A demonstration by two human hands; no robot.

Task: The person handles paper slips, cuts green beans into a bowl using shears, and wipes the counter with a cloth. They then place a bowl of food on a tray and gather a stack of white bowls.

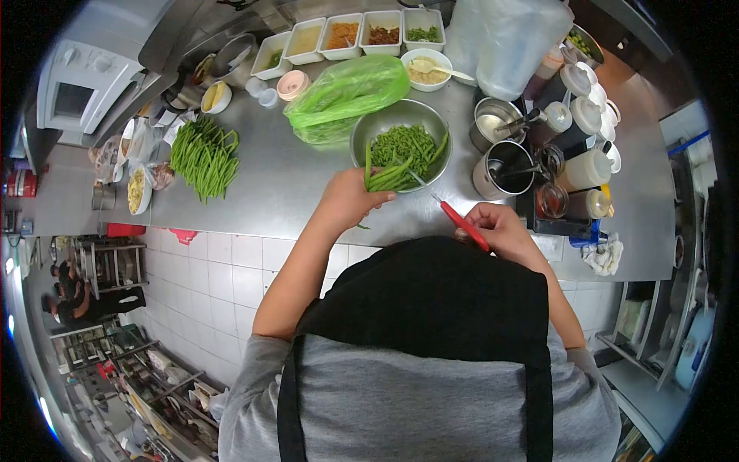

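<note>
My left hand point(352, 202) is closed around a small bunch of green beans point(390, 179), whose ends reach over the near rim of a metal bowl point(441, 121). Short cut pieces of green bean point(406, 145) fill much of that bowl. In my right hand point(496, 225) is a small knife point(459, 222) with a red handle, its thin blade pointing toward the bowl and the bean ends. A larger pile of whole green beans point(205, 159) lies on the steel counter to the left. Behind the bowl rests a green plastic bag point(346, 92).
White tubs point(342, 36) of ingredients line the back, with a white bowl and spoon point(427, 69) in front. Metal pots point(500, 171) and sauce bottles point(586, 169) crowd the right side. A white appliance point(85, 85) stands at upper left. People point(85, 296) are in the distance.
</note>
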